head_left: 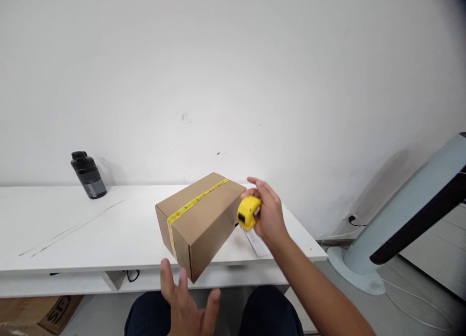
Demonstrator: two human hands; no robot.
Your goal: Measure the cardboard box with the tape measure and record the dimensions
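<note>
My right hand (269,210) is closed around a yellow tape measure (248,213), held up at the right end of a cardboard box (204,214). Its index finger stretches out past the tape measure. The brown box has a strip of yellow printed tape along its top and down one end, and sits at an angle with its near corner over the table's front edge. Below that corner is my left hand (187,304), open with fingers spread and nothing in it. Partly behind my right hand, a white paper (257,243) with writing lies on the table.
A black bottle (89,176) stands on the white table (65,229) at the left, near the wall. On the floor at the right is a pale tower fan (400,219) with cables. Another cardboard box (40,314) lies under the table at the lower left.
</note>
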